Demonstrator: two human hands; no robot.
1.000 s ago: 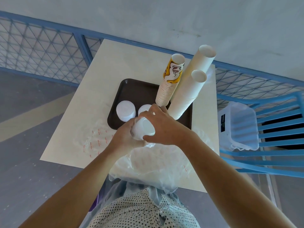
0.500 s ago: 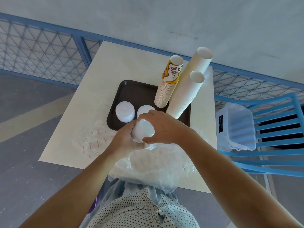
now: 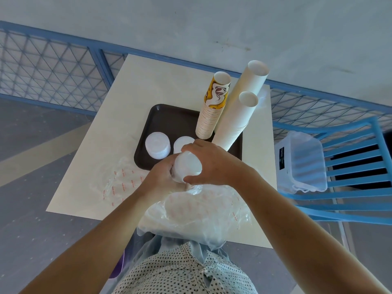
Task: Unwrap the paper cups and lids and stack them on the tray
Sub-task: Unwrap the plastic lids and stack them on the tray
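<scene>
Both of my grips were clamped on the white stack of lids [image 3: 187,167]: left grip [image 3: 161,180] curled round its left side, right grip [image 3: 212,166] over its top. The stack sat between them, above the near edge of the brown tray [image 3: 169,117].

Held lids [image 3: 187,166] half-hidden by L hand [image 3: 161,177], R hand [image 3: 214,164]; wrapper [image 3: 118,181] txt unreadable.
</scene>
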